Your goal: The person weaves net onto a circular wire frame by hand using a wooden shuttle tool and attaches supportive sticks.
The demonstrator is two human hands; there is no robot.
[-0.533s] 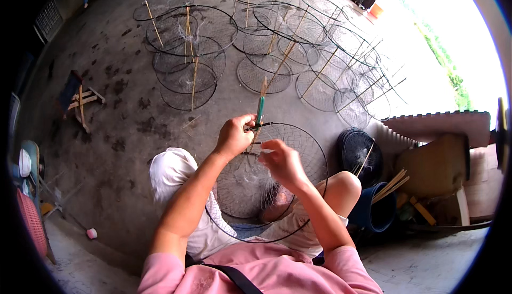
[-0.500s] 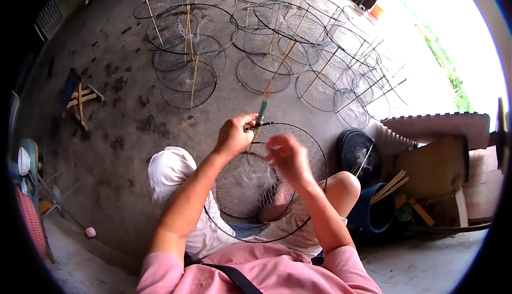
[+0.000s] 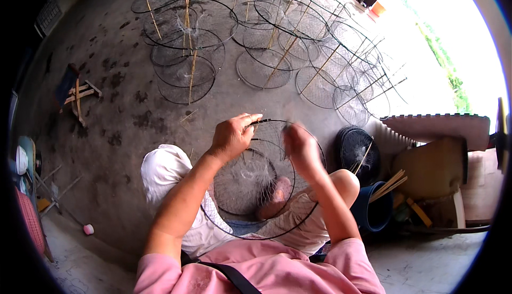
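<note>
Pinched at its far edge, a netted hoop frame (image 3: 255, 172) sits between the thumb and fingers of the left hand, (image 3: 231, 138) which leave hardly any gap; the bit of rim inside them is covered. At the far left, a red woven seat (image 3: 29, 222) runs off into the dark lens border. Past it, a folding stool (image 3: 78, 96) stands on the floor, its dark top hard to make out. Next rises the left forearm (image 3: 184, 203). The back of that hand is turned up, forefinger stretched rightward over the bent thumb. The hoop frame's near edge curves over the lap in front of the person, and its thin mesh fades where a foot (image 3: 277, 191) shows through. Upper right of the rim, the right hand (image 3: 303, 150) is raised and blurred, fingers curled inward. It hides part of the rim, and whether it grips anything cannot be told. Farther right lies a dark round bundle (image 3: 352, 150), its layers lost in shadow. Beside it, a blue bucket (image 3: 364, 216) holds pale sticks (image 3: 388, 185) whose lower ends are hidden. Beyond, the daylight is washed out to white.
</note>
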